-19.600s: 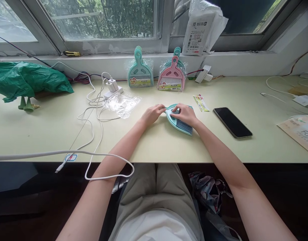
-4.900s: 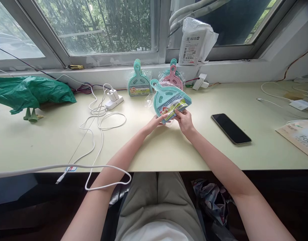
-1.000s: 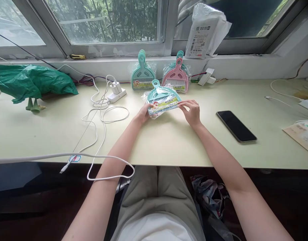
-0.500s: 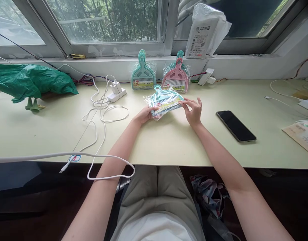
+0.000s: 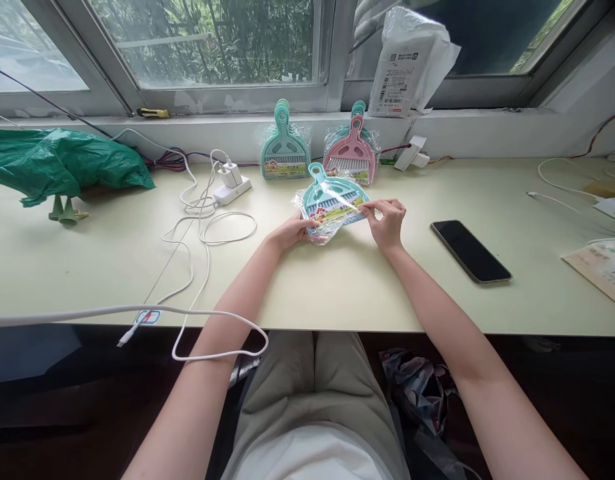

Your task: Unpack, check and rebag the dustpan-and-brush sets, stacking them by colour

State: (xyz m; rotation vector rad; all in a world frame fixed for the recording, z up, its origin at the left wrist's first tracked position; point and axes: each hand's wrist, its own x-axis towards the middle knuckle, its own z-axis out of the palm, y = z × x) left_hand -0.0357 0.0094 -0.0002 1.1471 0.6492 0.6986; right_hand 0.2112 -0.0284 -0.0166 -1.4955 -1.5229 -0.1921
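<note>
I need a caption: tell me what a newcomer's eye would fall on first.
First, the plastic-wrapped turquoise dustpan set at centre, held by the left hand with the right hand pinching its edge. Next, the pink dustpan standing behind it. Then the green bag at the picture's far left.

Left hand (image 5: 293,231): one
Right hand (image 5: 386,223): one
Dustpan set (image 5: 332,200) in the hands: one
Pink dustpan (image 5: 351,148): one is visible
Green dustpans (image 5: 286,145) standing behind: several, exact number I cannot tell
Phone (image 5: 470,251): one
Green bag (image 5: 62,163): one
White package (image 5: 400,77): one
</note>
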